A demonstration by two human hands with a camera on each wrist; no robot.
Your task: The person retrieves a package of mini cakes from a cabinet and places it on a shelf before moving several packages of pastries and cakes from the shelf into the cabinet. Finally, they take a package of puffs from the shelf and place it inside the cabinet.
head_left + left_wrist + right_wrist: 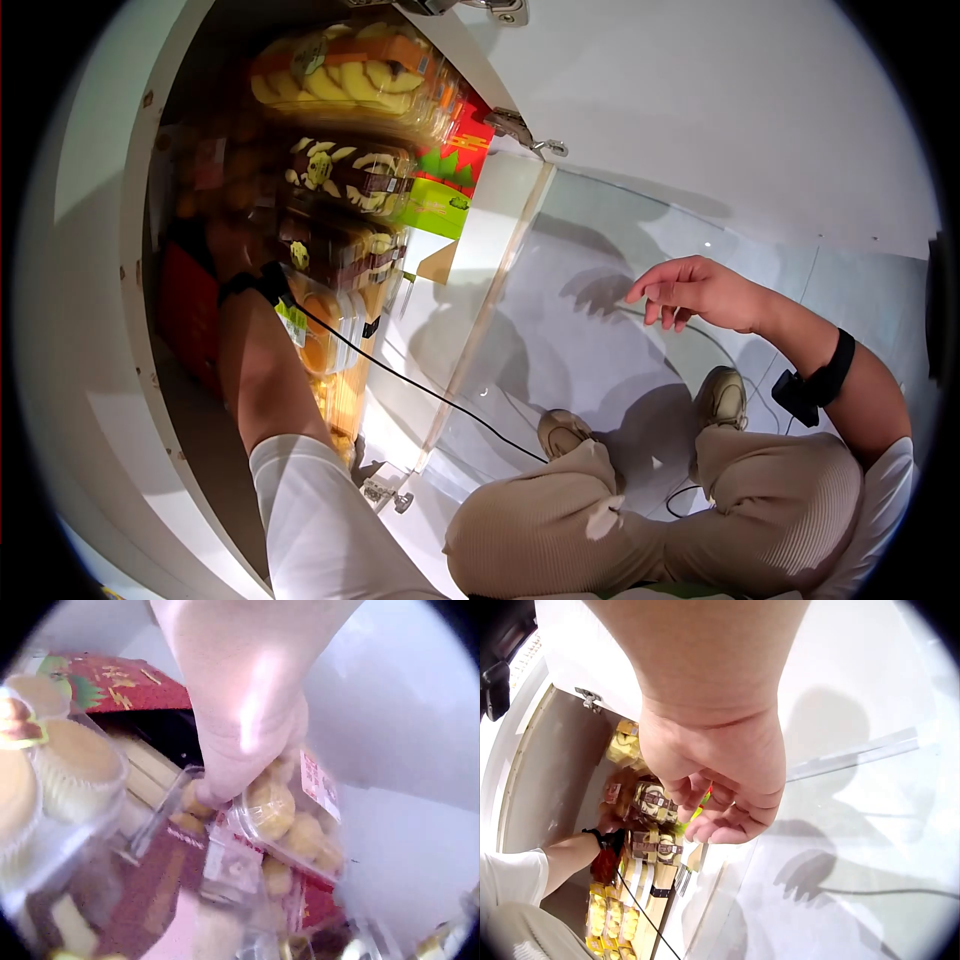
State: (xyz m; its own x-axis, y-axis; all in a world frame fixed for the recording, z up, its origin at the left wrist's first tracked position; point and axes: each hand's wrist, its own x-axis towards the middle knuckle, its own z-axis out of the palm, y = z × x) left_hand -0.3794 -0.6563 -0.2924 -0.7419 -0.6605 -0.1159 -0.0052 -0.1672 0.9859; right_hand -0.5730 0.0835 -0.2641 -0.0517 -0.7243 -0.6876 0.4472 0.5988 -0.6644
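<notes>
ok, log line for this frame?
left hand: inside cabinet, gripping pastry pack | right hand: free in air, holding nothing | person crouched

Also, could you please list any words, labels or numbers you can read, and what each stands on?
No text can be read.
Pastry pack: red-and-white label, print blurred.
Red box: gold marks, illegible.
Dark-banded packs: labels too small to read.
</notes>
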